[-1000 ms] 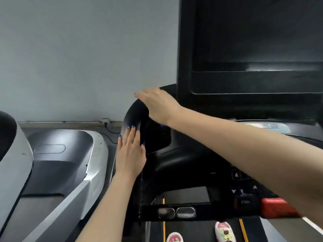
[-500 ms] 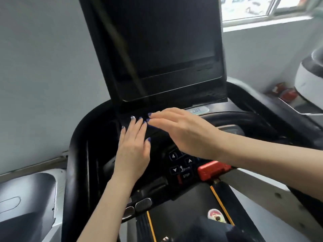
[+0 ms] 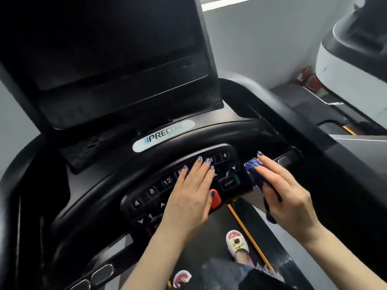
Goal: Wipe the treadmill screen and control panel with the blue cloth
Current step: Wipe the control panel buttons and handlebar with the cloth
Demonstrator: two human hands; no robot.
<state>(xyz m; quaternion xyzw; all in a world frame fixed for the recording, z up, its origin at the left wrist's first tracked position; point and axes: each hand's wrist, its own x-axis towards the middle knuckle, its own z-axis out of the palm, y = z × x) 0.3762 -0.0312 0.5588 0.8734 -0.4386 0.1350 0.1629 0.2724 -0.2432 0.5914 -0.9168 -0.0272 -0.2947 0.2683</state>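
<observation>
Left hand [image 3: 191, 197] flat, fingers straight, on control panel [image 3: 159, 191]; right hand [image 3: 287, 195] alongside, clutching blue cloth [image 3: 254, 167].

The black control panel [image 3: 188, 185] of the treadmill is seen curving below the dark screen [image 3: 109, 59], with a silver logo badge [image 3: 164, 135] set between the two. Numbered keys, arrow keys and a START key are printed across the panel. The left hand [image 3: 188, 197] is laid flat on the panel's middle, fingers straight, its thumb resting on a red stop button [image 3: 216, 198]. At the panel's right end a blue cloth [image 3: 253, 170] is pressed against the surface, gripped by the right hand [image 3: 287, 195]. Below, the treadmill belt [image 3: 209, 243] is stood on by two feet in patterned slippers [image 3: 237, 241].
</observation>
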